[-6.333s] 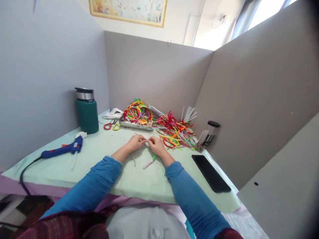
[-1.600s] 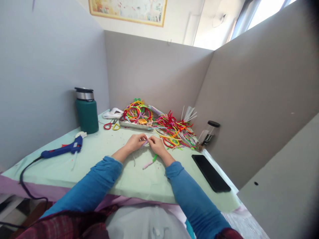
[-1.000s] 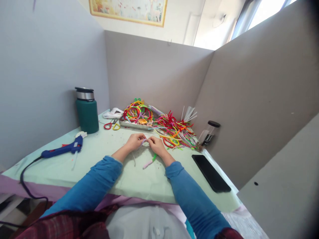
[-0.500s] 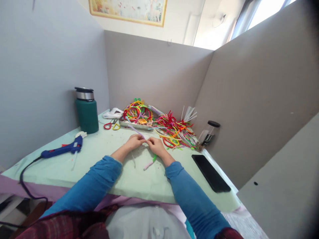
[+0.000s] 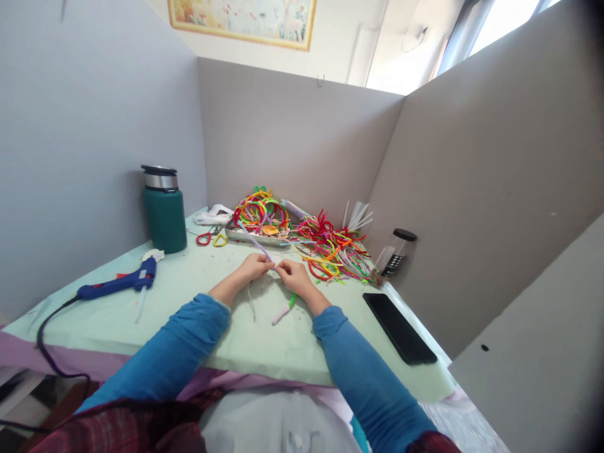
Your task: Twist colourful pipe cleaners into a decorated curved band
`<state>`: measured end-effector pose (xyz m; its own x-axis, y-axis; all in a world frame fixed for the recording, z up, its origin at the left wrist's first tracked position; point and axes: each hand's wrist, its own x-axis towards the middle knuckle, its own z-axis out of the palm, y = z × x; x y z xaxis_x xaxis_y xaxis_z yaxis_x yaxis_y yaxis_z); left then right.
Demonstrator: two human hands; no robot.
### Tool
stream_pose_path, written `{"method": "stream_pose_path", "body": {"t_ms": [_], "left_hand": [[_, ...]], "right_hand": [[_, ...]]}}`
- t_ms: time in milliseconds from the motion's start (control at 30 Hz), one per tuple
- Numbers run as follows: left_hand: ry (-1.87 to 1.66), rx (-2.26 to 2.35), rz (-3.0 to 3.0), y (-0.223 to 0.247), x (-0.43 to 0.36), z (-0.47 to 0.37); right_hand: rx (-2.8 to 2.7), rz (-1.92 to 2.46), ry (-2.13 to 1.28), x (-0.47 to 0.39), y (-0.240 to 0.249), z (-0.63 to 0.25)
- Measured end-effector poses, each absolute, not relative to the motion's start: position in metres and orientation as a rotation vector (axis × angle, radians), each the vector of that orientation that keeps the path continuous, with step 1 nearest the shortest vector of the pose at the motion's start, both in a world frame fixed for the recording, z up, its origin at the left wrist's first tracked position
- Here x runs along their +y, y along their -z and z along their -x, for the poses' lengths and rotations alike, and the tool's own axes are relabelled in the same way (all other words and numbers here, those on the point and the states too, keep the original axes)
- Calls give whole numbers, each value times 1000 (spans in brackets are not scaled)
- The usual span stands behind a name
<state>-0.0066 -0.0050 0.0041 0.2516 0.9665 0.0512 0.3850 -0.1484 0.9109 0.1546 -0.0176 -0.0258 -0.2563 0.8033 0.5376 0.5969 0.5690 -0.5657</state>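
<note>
Over the middle of the table, my left hand (image 5: pixel 255 267) and my right hand (image 5: pixel 291 274) meet with their fingertips pinched together. Between them they grip a pale purple pipe cleaner (image 5: pixel 258 244), whose free end slants up and away to the left, bluish at the tip. A thin greyish strand (image 5: pixel 251 303) hangs below my left hand. Under my right wrist a green and pink pipe cleaner piece (image 5: pixel 283 311) reaches down to the tabletop; whether it is joined to what I hold is hidden.
A metal tray (image 5: pixel 252 238) heaped with coloured pipe cleaners (image 5: pixel 330 242) stands at the back. Scissors (image 5: pixel 219 240) lie left of it. A green bottle (image 5: pixel 165 214) and a blue glue gun (image 5: pixel 120 281) with its cord are at left, a black phone (image 5: pixel 399 327) and clear jar (image 5: pixel 395 258) at right.
My left hand has shifted slightly, and the pipe cleaner's free end stands a little steeper. The thin strand below has swung a bit. My right hand is almost unmoved.
</note>
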Motion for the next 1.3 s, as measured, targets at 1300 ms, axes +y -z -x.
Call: {"method": "stream_pose_path", "body": {"t_ms": [1300], "left_hand": [[-913, 1421, -1973, -5, -10, 5]], "right_hand": [[-1981, 1194, -308, -17, 25, -154]]}}
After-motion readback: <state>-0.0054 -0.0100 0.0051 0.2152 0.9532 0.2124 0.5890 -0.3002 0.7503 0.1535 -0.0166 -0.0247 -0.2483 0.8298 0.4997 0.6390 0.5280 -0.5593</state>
